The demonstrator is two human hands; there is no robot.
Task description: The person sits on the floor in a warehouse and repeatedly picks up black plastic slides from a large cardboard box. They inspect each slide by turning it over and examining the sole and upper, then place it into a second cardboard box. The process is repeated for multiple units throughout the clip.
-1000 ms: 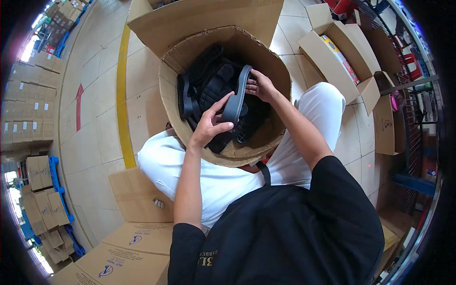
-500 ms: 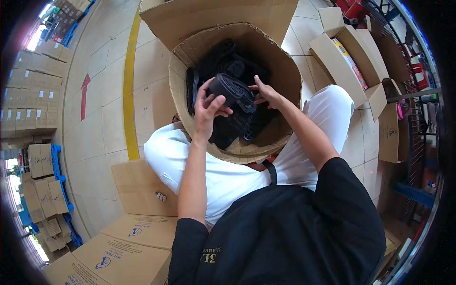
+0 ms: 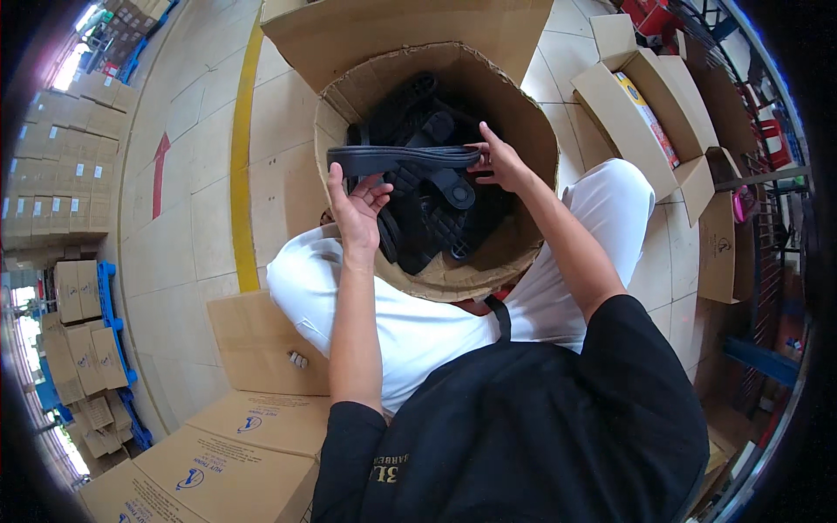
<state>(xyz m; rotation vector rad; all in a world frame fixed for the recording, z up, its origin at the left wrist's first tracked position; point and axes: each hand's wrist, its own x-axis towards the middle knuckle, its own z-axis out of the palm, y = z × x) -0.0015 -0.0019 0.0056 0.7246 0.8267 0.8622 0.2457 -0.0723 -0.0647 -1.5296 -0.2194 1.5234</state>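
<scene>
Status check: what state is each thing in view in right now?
Round brown cardboard container: open-topped
Black footwear pieces: heaped loosely inside it
Long, thick black shoe sole: held edge-on above the heap
Left hand: partly open at the sole's left end
Right hand: closed on its right end
Rectangular brown cardboard box, right: flaps open, colourful package inside
Brown cardboard cartons, far left: stacked

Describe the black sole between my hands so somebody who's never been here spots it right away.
Find the big cardboard container between the white-trousered knees. Across its opening, a long black sole spans from the left hand to the right hand. Unlike the black pieces jumbled inside, it is held up side-on, showing lines along its edge.
</scene>
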